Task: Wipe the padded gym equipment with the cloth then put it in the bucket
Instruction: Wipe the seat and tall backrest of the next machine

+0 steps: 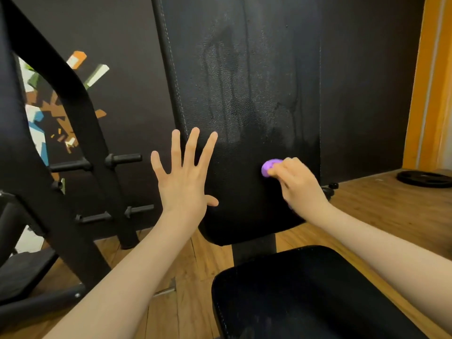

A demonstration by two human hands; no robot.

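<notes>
cloth bunched in my right hand, pressed low on the back pad near its right edge | left hand spread wide, holding nothing | wet streaks higher up; I judge wiping half done; seat pad untouched; bucket unseen

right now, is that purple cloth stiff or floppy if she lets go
Probably floppy: the purple cloth is bunched small inside the right hand. Likely light, since fingertips alone hold it. Possibly damp, given wet streaks on the back pad.
</notes>
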